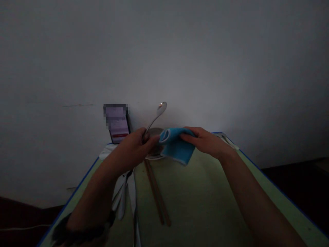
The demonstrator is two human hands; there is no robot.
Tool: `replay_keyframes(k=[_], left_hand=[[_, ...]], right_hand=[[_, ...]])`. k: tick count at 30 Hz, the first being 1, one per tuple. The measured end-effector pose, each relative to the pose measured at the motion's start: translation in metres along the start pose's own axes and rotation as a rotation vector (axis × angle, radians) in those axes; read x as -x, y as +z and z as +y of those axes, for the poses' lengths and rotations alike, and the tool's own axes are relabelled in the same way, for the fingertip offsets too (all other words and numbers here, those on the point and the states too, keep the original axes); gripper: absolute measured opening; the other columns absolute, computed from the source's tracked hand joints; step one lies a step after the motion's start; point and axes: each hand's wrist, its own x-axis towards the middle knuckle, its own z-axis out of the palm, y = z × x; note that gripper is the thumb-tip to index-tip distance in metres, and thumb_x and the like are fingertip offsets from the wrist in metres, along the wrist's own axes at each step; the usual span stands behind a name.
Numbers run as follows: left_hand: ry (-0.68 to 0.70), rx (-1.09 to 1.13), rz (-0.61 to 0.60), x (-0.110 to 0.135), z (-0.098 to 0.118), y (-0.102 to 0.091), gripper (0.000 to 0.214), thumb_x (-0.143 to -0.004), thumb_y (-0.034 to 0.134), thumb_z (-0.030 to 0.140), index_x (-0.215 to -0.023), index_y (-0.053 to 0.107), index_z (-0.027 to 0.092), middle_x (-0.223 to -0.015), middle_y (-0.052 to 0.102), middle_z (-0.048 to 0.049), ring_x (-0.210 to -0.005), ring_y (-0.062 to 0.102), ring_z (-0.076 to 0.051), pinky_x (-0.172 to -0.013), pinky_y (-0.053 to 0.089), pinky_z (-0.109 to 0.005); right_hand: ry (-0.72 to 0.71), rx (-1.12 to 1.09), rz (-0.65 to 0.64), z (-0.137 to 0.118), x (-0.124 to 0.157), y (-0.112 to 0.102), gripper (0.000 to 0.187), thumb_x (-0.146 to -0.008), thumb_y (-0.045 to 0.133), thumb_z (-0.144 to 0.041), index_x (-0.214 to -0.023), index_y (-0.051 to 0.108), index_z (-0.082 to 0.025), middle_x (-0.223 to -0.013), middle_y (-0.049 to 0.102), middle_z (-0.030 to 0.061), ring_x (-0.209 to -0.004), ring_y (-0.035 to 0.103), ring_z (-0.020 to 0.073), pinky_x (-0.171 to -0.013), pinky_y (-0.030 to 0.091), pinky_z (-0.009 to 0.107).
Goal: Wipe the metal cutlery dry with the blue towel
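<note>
A metal spoon point(161, 109) points up and to the right, its handle gripped in my left hand point(138, 144). My right hand point(200, 139) pinches a folded blue cloth point(180, 145), which hangs down between the two hands. The cloth's left fold comes close to my left fingertips; whether they touch it I cannot tell. Behind and below my hands sits a round dish point(155, 157), mostly hidden by my left hand and the cloth.
A pair of brown chopsticks point(157, 193) lies on the green table point(200, 202). Several pieces of metal cutlery point(122, 197) lie left of them. A phone point(118, 123) leans against the wall point(205, 68). More cutlery point(227, 140) rests on something white at the right back.
</note>
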Motion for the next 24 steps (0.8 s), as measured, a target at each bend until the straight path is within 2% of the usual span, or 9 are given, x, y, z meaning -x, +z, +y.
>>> replay_keyframes(k=[4,6,11,16,19,24], left_hand=[[-0.045,-0.021,0.053,0.001,-0.005,-0.004,0.040,-0.079,0.041,0.057,-0.067,0.046,0.019,-0.052,0.045,0.0037,-0.047,0.044,-0.013,-0.044,0.032,-0.024],[-0.077,0.010,0.067,0.001,-0.007,-0.005,0.044,-0.079,0.040,0.061,-0.072,0.049,0.018,-0.055,0.048,0.0026,-0.049,0.047,-0.015,-0.045,0.034,-0.024],[-0.018,0.106,-0.026,0.000,-0.011,-0.006,0.041,-0.075,0.051,0.057,-0.085,0.054,0.017,-0.083,0.063,-0.0036,-0.071,0.059,-0.019,-0.060,0.044,-0.028],[0.045,0.214,-0.120,0.002,-0.010,-0.006,0.031,-0.073,0.059,0.049,-0.080,0.052,0.019,-0.074,0.061,0.0004,-0.065,0.057,-0.016,-0.055,0.043,-0.024],[0.059,0.282,-0.162,0.004,-0.010,-0.007,0.028,-0.072,0.061,0.044,-0.082,0.052,0.020,-0.075,0.062,0.0005,-0.067,0.058,-0.017,-0.057,0.045,-0.025],[0.026,0.130,-0.113,0.002,-0.012,-0.006,0.035,-0.067,0.063,0.051,-0.076,0.050,0.019,-0.071,0.058,0.0003,-0.064,0.056,-0.017,-0.054,0.042,-0.025]], right_hand=[[0.151,-0.064,0.010,0.002,0.002,-0.002,0.034,-0.082,0.049,-0.049,-0.086,0.064,-0.018,-0.080,0.064,0.0018,-0.070,0.056,0.0151,-0.066,0.045,0.030],[0.237,-0.153,0.029,0.000,0.004,-0.001,0.038,-0.079,0.050,-0.053,-0.086,0.066,-0.019,-0.077,0.066,0.0023,-0.065,0.058,0.0157,-0.063,0.048,0.031],[0.307,-0.508,-0.050,-0.005,0.008,0.004,0.032,-0.079,0.055,-0.048,-0.093,0.066,-0.021,-0.079,0.070,0.0024,-0.067,0.064,0.0158,-0.070,0.053,0.034],[0.316,-0.608,-0.053,-0.007,0.010,0.006,0.031,-0.078,0.057,-0.046,-0.094,0.067,-0.021,-0.079,0.071,0.0025,-0.064,0.066,0.0148,-0.070,0.055,0.033],[0.287,-0.569,-0.086,-0.006,0.009,0.005,0.031,-0.078,0.058,-0.044,-0.099,0.065,-0.022,-0.083,0.071,0.0024,-0.068,0.067,0.0154,-0.071,0.055,0.034],[0.172,-0.453,-0.179,-0.001,0.006,0.001,0.029,-0.075,0.064,-0.027,-0.103,0.064,-0.020,-0.093,0.070,0.0019,-0.080,0.066,0.0146,-0.084,0.050,0.033]])
